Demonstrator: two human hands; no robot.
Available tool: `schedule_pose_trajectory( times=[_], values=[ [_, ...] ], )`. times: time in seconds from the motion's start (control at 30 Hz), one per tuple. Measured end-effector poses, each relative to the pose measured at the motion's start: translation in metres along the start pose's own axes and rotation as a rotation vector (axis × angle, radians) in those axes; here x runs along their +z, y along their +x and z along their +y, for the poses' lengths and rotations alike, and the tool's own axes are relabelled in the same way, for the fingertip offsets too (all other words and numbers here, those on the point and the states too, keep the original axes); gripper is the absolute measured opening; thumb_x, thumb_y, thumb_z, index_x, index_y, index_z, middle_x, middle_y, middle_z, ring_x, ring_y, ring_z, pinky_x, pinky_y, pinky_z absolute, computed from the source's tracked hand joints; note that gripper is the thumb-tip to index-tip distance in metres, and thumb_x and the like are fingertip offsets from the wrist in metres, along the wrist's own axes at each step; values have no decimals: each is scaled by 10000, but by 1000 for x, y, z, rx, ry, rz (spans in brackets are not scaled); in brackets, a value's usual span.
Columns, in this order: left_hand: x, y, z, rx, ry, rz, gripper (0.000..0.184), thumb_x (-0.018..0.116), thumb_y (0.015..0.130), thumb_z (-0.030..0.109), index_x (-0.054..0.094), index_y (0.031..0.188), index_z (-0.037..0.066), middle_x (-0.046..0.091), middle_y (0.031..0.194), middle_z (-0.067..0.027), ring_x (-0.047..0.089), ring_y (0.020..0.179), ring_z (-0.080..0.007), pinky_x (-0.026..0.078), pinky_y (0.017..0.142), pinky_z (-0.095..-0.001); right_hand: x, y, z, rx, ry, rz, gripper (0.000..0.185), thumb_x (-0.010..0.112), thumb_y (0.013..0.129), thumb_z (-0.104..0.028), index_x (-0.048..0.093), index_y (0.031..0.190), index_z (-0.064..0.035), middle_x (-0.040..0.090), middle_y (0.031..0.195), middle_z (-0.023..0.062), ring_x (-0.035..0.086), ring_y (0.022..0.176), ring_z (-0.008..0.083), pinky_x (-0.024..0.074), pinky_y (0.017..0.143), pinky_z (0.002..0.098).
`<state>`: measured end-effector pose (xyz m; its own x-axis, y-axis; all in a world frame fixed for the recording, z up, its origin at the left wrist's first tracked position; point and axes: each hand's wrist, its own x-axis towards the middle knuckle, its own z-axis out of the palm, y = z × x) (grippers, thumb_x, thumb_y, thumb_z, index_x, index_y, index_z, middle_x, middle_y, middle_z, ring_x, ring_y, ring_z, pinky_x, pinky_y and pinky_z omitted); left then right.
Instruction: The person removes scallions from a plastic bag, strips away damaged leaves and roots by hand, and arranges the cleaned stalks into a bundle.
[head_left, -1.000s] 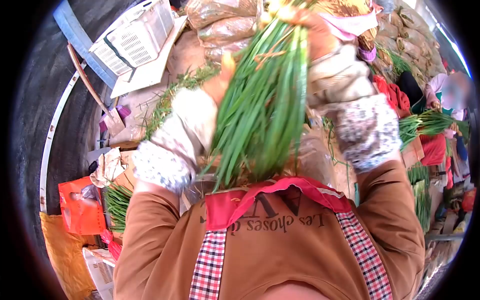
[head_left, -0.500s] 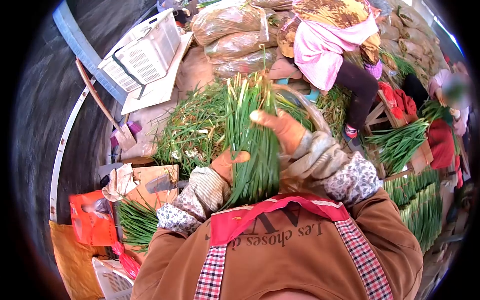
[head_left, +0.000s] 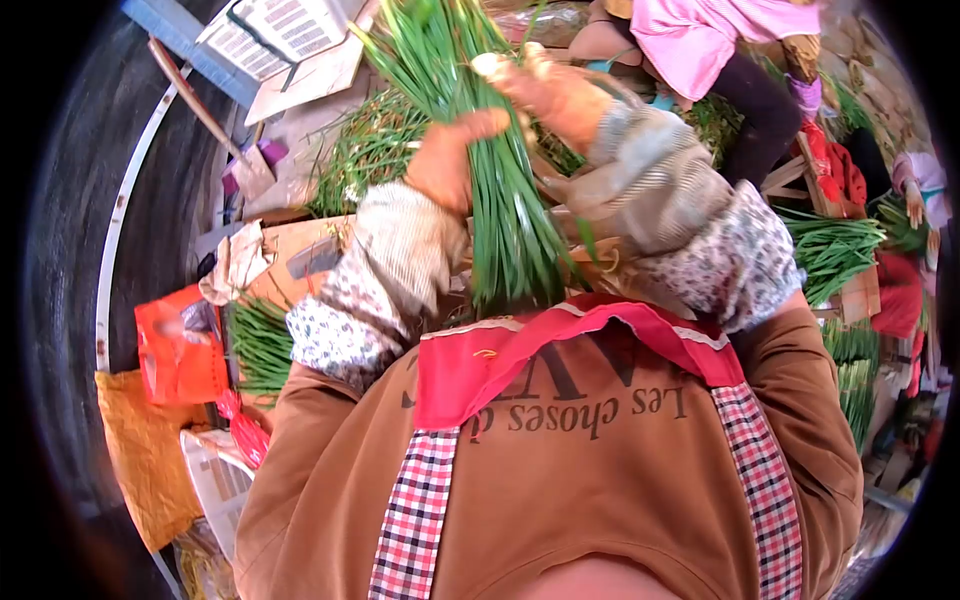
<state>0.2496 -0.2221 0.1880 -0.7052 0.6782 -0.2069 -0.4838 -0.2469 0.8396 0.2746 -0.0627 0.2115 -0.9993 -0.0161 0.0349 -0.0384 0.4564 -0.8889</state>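
A thick bunch of green chives [head_left: 510, 210] hangs in front of my chest, its leafy ends down by the red apron bib and its upper part fanned out to the upper left. Closed around its left side is my left hand [head_left: 445, 160], in an orange glove, with the thumb across the stalks. My right hand [head_left: 565, 105], also gloved, grips the bunch's right edge, thumb in front; its other fingers are partly hidden. One loose leaf dangles below the right hand. Behind the bunch lies a heap of loose chives [head_left: 375, 150].
At the left are a shovel [head_left: 200, 105], a white crate [head_left: 285, 35], an orange bag [head_left: 180, 345] and a cardboard piece [head_left: 300, 265] with chives beside it. Another person in a pink apron [head_left: 700, 45] sits at the upper right, near more chives [head_left: 830, 250].
My view has tipped down, so the surroundings sit higher. The bunch has tilted, its top leaning left. My right hand has come in against the stalks.
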Motion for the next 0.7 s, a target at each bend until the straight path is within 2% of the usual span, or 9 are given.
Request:
schedule_pose_trajectory(
  times=[0.07, 0.1, 0.17, 0.2, 0.3, 0.4, 0.57, 0.63, 0.7],
  values=[
    [-6, 12, 18, 140, 20, 84, 239, 536, 782, 153, 566, 922, -38, 615, 790, -119, 599, 654, -203, 509, 592, -302, 18, -3, 11, -21, 509, -140, 711, 586, 737, -556, 417, 1162, -12, 564, 919, 57, 533, 848, 139, 430, 772, 277],
    [-5, 19, 26, 215, 16, 117, 233, 547, 775, 122, 582, 912, -64, 622, 784, -123, 603, 657, -194, 503, 593, -292, 39, 21, 49, -102, 529, -164, 909, 717, 651, -486, 323, 1246, 77, 577, 927, 120, 550, 877, 187, 423, 849, 291],
    [-10, 34, 34, 318, 179, 178, 222, 579, 765, 120, 591, 904, -53, 623, 784, -114, 594, 640, -179, 492, 587, -283, 52, 0, 13, -184, 547, -266, 709, 744, 652, -373, 450, 1152, 35, 580, 870, 77, 541, 854, 151, 434, 808, 253],
    [-13, 39, 41, 310, 244, 159, 224, 616, 759, 143, 599, 898, -31, 623, 783, -97, 590, 638, -166, 481, 578, -277, 57, 4, 10, -166, 615, -272, 498, 734, 661, -285, 539, 1002, 22, 597, 849, 64, 563, 813, 139, 465, 749, 264],
    [-6, 26, 67, 322, 550, 43, 299, 626, 782, 184, 558, 1001, -8, 617, 862, -80, 601, 719, -162, 501, 644, -272, 63, 9, 8, -18, 909, -353, 373, 711, 681, -194, 565, 964, 0, 611, 844, 83, 592, 765, 163, 495, 691, 302],
    [-16, 9, 94, 287, 716, -265, 383, 701, 708, 154, 548, 1038, 34, 616, 863, -77, 609, 702, -203, 502, 594, -316, 78, 21, 14, -160, 1156, -376, 349, 669, 725, -148, 551, 1018, 0, 606, 915, 102, 600, 791, 189, 500, 694, 322],
    [-50, -34, 31, 32, 412, -46, 274, 687, 719, 164, 575, 940, 48, 612, 775, -63, 602, 647, -189, 503, 562, -304, 111, 44, 14, -204, 1350, -215, 395, 623, 773, -154, 499, 1105, 20, 598, 992, 125, 593, 860, 224, 475, 791, 351],
    [-62, -38, 17, -66, 238, 40, 233, 682, 723, 169, 586, 901, 54, 611, 740, -58, 599, 625, -183, 504, 549, -300, 118, 42, 15, -73, 1464, -247, 284, 623, 754, -9, 557, 1029, 8, 616, 909, 113, 607, 774, 217, 510, 688, 331],
    [-75, -41, 15, -184, 90, -10, 399, 691, 708, 128, 513, 1060, 64, 607, 869, -72, 612, 728, -225, 510, 580, -334, 129, 44, 15, -153, 1447, -270, 295, 606, 770, -13, 541, 1056, 16, 614, 921, 116, 607, 801, 213, 505, 706, 322]
  ],
)
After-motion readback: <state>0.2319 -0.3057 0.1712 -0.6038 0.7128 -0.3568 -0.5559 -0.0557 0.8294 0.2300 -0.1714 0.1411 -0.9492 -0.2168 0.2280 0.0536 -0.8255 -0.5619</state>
